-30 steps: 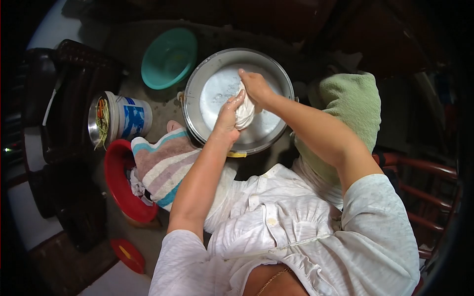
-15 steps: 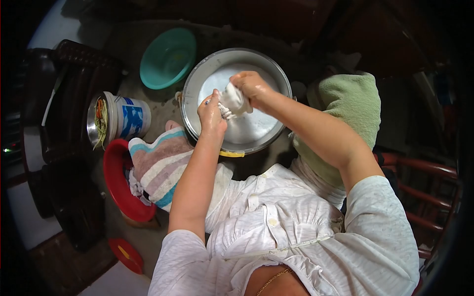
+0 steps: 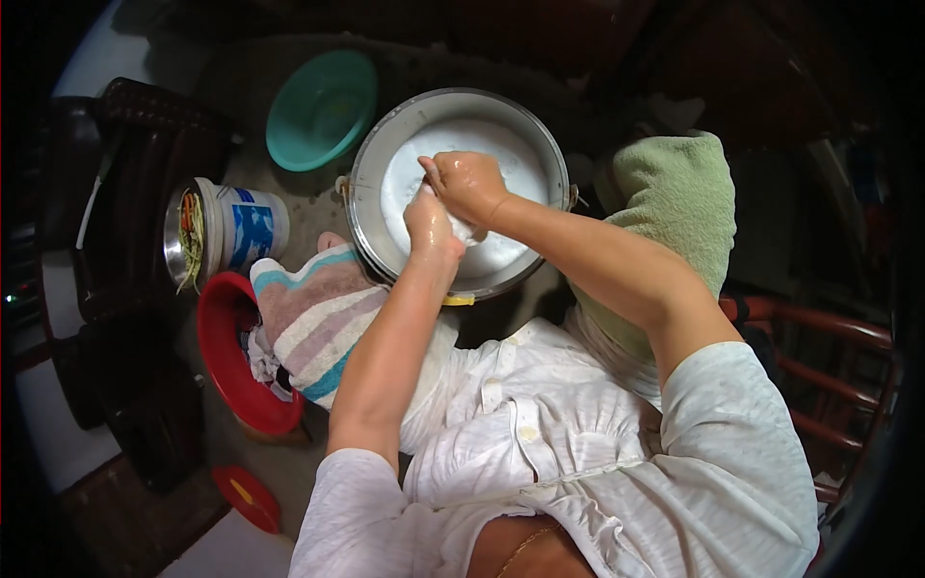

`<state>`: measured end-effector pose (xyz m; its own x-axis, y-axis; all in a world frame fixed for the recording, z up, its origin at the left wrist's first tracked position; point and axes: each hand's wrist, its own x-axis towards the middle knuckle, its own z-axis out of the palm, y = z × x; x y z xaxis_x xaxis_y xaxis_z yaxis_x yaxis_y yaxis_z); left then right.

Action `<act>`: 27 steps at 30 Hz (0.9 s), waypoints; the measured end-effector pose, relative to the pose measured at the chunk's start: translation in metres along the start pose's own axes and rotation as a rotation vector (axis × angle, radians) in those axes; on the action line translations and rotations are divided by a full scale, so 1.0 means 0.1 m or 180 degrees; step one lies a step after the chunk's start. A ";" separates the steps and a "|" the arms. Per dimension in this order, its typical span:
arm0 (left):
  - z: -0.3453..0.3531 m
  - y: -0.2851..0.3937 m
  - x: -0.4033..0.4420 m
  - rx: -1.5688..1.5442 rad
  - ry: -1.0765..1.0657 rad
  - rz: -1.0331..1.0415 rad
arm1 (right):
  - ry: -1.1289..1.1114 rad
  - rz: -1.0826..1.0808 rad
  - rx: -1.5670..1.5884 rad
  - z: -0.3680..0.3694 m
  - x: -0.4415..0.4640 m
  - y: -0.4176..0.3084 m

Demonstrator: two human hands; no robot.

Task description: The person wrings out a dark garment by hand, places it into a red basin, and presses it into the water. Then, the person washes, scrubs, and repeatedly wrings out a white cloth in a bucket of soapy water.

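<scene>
Over a large metal pot (image 3: 364,207) of sudsy white water (image 3: 501,149), my two hands are pressed close together. My left hand (image 3: 431,222) is closed round a wet white cloth (image 3: 469,231). Above and against it, my right hand (image 3: 469,185) is closed on the same cloth. Most of the cloth is hidden by the fingers, and a small part shows below the right hand. Both hands look wet.
A teal basin (image 3: 313,116) stands behind the pot at left. Nearer are a white bucket (image 3: 252,231), a bowl of shredded vegetables (image 3: 190,241) and a red basin (image 3: 226,376) holding cloth. Striped (image 3: 318,318) and green (image 3: 674,207) towels cover my legs. A red-framed chair (image 3: 829,376) is at right.
My hands have come together and lowered toward the suds. The cloth, largely visible between them before, is now mostly covered by my fingers. The camera view has shifted slightly.
</scene>
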<state>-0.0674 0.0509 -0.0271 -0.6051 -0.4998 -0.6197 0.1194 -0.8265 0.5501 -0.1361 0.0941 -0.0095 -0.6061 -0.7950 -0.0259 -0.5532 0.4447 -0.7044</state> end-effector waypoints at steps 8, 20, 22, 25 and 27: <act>-0.21 0.01 0.06 0.0041 -0.0149 -0.0120 | 0.0489 -0.0789 0.0403 0.19 -0.18 -0.06; -0.28 0.26 0.10 0.0311 -0.0350 -0.0001 | -0.1153 0.1907 0.3591 -0.37 0.37 0.48; -0.33 0.34 0.11 0.0260 0.0007 0.0335 | -0.1672 0.1565 0.3410 -0.33 0.34 0.53; -0.32 0.39 0.10 0.0476 0.0102 0.0593 | -0.1642 0.1337 0.3821 -0.13 0.37 0.67; -0.29 0.40 0.07 0.0756 0.0231 0.0754 | -0.1524 0.1388 0.3938 -0.14 0.38 0.68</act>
<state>-0.0440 0.0069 -0.0251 -0.5238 -0.6949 -0.4927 0.0582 -0.6063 0.7931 -0.2048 0.0999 -0.0481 -0.2060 -0.8621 -0.4629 0.6369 0.2411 -0.7323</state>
